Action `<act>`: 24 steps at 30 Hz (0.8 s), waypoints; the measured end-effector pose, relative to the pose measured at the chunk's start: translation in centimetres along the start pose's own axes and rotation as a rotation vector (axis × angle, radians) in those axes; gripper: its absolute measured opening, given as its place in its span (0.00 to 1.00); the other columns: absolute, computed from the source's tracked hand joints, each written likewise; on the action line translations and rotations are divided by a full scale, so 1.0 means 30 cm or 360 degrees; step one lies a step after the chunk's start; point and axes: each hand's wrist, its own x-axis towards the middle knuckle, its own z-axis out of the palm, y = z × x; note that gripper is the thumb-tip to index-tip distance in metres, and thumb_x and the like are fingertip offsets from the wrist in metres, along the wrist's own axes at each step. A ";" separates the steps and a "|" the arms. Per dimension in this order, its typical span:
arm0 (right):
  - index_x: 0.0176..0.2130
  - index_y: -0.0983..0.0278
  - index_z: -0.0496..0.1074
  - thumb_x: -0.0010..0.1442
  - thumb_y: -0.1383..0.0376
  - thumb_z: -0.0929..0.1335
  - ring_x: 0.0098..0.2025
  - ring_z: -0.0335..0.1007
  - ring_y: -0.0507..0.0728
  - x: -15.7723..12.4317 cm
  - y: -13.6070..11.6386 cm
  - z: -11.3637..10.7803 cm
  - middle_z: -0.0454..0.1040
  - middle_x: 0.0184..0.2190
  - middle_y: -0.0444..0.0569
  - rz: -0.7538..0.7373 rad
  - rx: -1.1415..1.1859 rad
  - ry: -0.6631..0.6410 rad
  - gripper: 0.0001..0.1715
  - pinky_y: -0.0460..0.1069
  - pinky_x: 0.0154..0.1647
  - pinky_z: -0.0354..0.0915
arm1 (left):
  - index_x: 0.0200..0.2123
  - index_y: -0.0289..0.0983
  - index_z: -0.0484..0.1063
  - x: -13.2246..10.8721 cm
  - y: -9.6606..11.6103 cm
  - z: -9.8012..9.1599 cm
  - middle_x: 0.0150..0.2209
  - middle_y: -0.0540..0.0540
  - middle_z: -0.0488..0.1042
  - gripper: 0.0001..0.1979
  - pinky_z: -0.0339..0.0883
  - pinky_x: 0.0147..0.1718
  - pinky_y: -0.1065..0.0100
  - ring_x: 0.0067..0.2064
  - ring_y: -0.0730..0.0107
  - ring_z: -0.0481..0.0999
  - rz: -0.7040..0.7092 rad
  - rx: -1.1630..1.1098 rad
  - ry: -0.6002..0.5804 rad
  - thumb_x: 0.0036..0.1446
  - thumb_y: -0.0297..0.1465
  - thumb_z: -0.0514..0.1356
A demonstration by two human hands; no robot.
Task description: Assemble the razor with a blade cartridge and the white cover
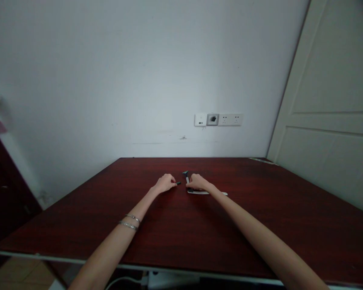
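Observation:
My left hand is closed, its fingertips pinching a small dark piece that looks black or dark green; its kind is too small to make out. To the right, my right hand has its fingers closed around the handle of a razor. The razor's dark head points away from me and its handle is partly light grey. Under my right hand and wrist lies a long, thin white item with a dark end, partly hidden by the hand.
Both forearms reach over a dark red wooden table. A white wall with a row of sockets stands behind it. A pale panelled door rises on the right. A thin flat strip lies at the table's far right edge.

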 end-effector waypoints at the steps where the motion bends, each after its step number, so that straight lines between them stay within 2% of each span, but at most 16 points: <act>1: 0.24 0.68 0.73 0.47 0.59 0.67 0.23 0.70 0.54 -0.001 0.000 -0.002 0.74 0.22 0.53 0.0002 0.0008 -0.0022 0.14 0.44 0.21 0.59 | 0.34 0.39 0.77 0.001 0.000 0.003 0.36 0.45 0.77 0.10 0.64 0.38 0.71 0.38 0.66 0.74 0.0008 -0.0006 0.0000 0.50 0.34 0.58; 10: 0.22 0.69 0.73 0.49 0.55 0.66 0.21 0.67 0.52 -0.007 0.000 -0.008 0.73 0.19 0.52 -0.0005 0.0032 0.0002 0.19 0.44 0.21 0.56 | 0.33 0.38 0.77 0.000 0.000 0.008 0.36 0.44 0.77 0.11 0.64 0.40 0.70 0.38 0.66 0.74 0.0023 -0.0007 0.0014 0.50 0.32 0.56; 16: 0.18 0.69 0.72 0.54 0.56 0.63 0.22 0.67 0.52 -0.005 0.026 -0.056 0.71 0.17 0.51 -0.0125 0.0139 0.0267 0.24 0.43 0.22 0.55 | 0.33 0.37 0.76 0.014 -0.028 0.025 0.35 0.45 0.76 0.10 0.64 0.39 0.70 0.38 0.67 0.74 0.0088 -0.0044 0.0060 0.49 0.31 0.56; 20: 0.25 0.69 0.75 0.54 0.57 0.64 0.26 0.68 0.52 -0.008 0.074 -0.104 0.74 0.21 0.49 -0.0300 0.0263 0.0414 0.19 0.42 0.26 0.57 | 0.33 0.36 0.76 0.024 -0.022 0.022 0.36 0.44 0.75 0.10 0.64 0.37 0.71 0.37 0.68 0.73 0.0142 -0.0097 0.0184 0.50 0.32 0.57; 24: 0.33 0.67 0.77 0.53 0.62 0.65 0.33 0.69 0.52 -0.021 0.113 -0.125 0.77 0.31 0.48 -0.0540 0.0447 0.0513 0.13 0.43 0.34 0.60 | 0.34 0.36 0.75 0.027 0.039 -0.001 0.36 0.46 0.73 0.10 0.64 0.35 0.72 0.35 0.70 0.71 0.0317 -0.0143 0.0296 0.52 0.33 0.56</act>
